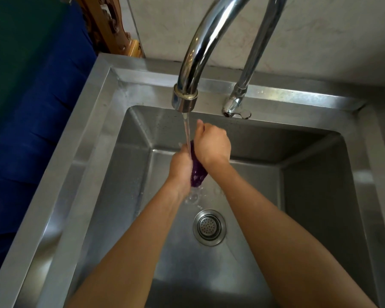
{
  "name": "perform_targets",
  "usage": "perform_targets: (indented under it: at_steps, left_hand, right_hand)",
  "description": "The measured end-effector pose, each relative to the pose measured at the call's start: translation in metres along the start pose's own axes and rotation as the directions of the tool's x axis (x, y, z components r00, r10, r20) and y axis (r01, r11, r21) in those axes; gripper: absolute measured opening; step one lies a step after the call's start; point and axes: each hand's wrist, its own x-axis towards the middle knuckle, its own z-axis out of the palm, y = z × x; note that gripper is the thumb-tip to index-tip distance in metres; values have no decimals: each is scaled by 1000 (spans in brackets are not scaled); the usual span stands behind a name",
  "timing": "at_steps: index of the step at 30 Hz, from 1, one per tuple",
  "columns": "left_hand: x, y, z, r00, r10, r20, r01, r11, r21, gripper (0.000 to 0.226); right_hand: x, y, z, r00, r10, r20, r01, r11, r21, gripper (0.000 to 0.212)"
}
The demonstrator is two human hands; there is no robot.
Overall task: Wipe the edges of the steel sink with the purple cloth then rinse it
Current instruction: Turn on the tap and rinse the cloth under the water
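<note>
Under the tap (188,63) at twelve o'clock, my left hand (180,164) and right hand (211,144) grip the purple cloth (197,172); soft, sodden, slippery, I'd squeeze its middle.

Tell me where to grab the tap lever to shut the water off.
Probably pinch the tap lever by its flat free end, which juts rightward from the valve. Come from above with the right hand, which is nearer; it must first let go of the purple cloth.
</note>
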Motion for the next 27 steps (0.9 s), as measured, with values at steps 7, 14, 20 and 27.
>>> perform_targets:
  at_steps: [7, 14, 20, 27]
  left_hand:
    - [-10, -2, -13, 996, 89, -25, -85, 990, 117, 42]
    - [2, 4, -14, 974, 172, -148, -162, 984, 81, 34]
    - [5, 2, -7, 1000, 17, 0, -17, 998, -54, 45]
    - [-14, 5, 4, 994, 103, 18, -104, 993, 56, 40]
  right_hand:
    - [-2, 35, 11, 981, 106, 162, -153, 936, 317, 46]
    - [-32, 35, -1, 977, 9, 215, -96, 914, 395, 31]
    - [-47, 3, 2, 995, -80, 54, 76, 995, 72, 44]
    - [-9, 9, 0, 996, 93, 8, -93, 994, 55, 50]
